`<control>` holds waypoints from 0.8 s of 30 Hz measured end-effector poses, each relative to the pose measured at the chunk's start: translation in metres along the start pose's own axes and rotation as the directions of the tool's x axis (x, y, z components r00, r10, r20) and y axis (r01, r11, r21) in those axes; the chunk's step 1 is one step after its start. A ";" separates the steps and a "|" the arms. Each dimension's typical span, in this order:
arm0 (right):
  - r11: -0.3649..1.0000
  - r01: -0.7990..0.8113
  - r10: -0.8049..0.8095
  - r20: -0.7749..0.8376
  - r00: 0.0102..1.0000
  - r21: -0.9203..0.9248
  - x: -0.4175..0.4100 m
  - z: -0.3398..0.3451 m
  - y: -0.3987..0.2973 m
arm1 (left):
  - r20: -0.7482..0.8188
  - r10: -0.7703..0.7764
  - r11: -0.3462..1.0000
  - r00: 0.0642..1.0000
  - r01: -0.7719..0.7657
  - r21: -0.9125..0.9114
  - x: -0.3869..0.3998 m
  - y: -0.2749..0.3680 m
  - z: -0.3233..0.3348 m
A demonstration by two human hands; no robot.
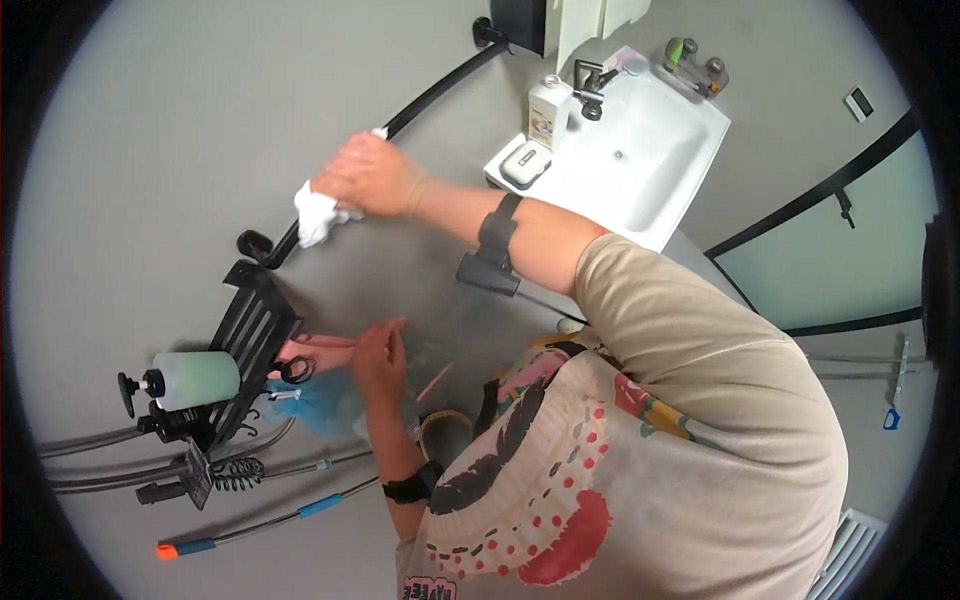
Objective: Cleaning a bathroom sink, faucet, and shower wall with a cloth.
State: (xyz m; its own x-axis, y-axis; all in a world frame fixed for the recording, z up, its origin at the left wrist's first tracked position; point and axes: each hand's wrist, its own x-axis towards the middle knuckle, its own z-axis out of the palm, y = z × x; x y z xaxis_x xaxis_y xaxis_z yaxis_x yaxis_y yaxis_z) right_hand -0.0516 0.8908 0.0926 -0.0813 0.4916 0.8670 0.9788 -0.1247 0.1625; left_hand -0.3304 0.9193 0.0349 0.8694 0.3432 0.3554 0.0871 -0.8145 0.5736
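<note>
My right hand is closed around a crumpled white cloth, wrapped on the black wall rail. Part of the cloth hangs below my fingers, and a bit shows above them. Lower down, my left hand is raised beside a pink item that hangs by the black slatted shelf. Its fingers are bent close together; whether they hold or touch the pink item cannot be told. On the shelf is a pump bottle of pale green liquid.
A white washbasin with a black faucet, a white bottle and a small white case is at the upper right. Blue mesh, hoses and a mop pole are at the lower left. A frosted glass door stands far right.
</note>
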 end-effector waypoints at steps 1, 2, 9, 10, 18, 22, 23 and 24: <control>1.000 -0.004 0.005 -0.017 1.000 0.026 -0.006 -0.007 0.016 | 0.007 0.000 1.000 1.000 0.000 0.004 0.001 0.004 0.003; 1.000 -0.010 0.011 -0.020 1.000 0.028 -0.014 -0.016 0.030 | 0.017 -0.014 1.000 1.000 0.014 0.027 0.001 0.006 0.005; 0.938 -0.337 0.347 0.152 0.926 -0.084 -0.048 -0.065 0.114 | 0.002 -0.127 0.984 0.992 0.126 0.125 -0.008 0.028 0.043; 0.947 -0.317 0.321 0.147 0.936 -0.049 -0.054 -0.069 0.121 | -0.029 -0.150 0.978 0.988 0.152 0.141 -0.008 0.032 0.050; 0.967 -0.172 0.189 -0.075 0.979 0.190 -0.024 -0.040 0.060 | 0.032 -0.325 0.941 0.945 0.320 0.105 0.018 0.102 0.094; 0.969 -0.100 0.072 0.131 0.989 0.224 -0.002 -0.044 0.038 | -0.025 -0.346 0.934 0.938 0.347 0.090 0.029 0.125 0.110; 0.961 -0.040 -0.004 0.156 0.988 0.274 -0.004 -0.039 0.052 | -0.048 -0.321 0.941 0.946 0.325 0.100 0.029 0.129 0.114; 0.943 0.026 -0.088 0.173 0.981 0.331 -0.006 -0.034 0.063 | -0.078 -0.301 0.944 0.950 0.309 0.112 0.027 0.133 0.117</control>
State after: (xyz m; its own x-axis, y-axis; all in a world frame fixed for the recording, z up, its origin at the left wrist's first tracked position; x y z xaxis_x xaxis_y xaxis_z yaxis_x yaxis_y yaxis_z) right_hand 0.0039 0.8508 0.1131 -0.1329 0.6426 0.7546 0.9834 0.1801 0.0199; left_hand -0.2387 0.7660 0.0346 0.7621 0.6081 0.2222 0.4054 -0.7158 0.5686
